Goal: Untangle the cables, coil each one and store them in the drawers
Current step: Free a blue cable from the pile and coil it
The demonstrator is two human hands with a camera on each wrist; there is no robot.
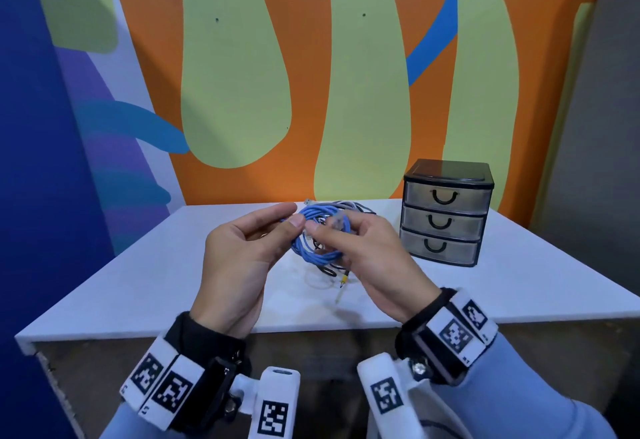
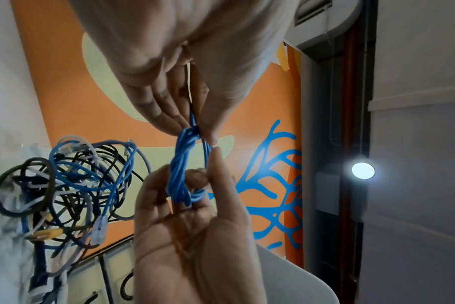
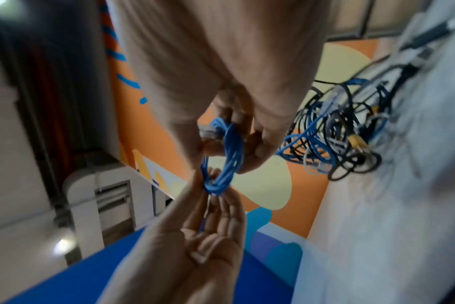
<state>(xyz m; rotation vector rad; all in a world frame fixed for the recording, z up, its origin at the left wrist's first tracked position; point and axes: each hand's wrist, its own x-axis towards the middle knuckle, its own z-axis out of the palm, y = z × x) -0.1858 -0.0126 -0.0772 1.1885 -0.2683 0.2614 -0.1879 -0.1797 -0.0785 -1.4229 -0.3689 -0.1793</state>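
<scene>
No brand or readable writing anywhere; only black-and-white square code tags on the white wrist bands.

Small black-framed plastic chest of three smoky translucent drawers, standing on the white table top, all three drawers pushed in, each with a black U-shaped handle. Contents not clear through the tinted fronts.

Just left of the chest, held above the table: a coiled light-blue network cable, wound into a tight multi-turn ring. Left hand at the side of the ring farthest from the chest, thumb and fingertips pinching the bundled strands, remaining fingers extended rather than closed. Right hand on the side nearer the chest, fingers curled through and around the ring, thumb and forefinger pinched near its clear plastic plug.

Under and behind the coil, lying on the table left of the chest: a loose tangle of blue, black and white cables, still knotted together, with a clear plug and a yellow connector among the loops. A yellow-tipped plug lying on the table below the held ring.

Behind the chest, a wall painted orange with pale-green and blue shapes.
</scene>
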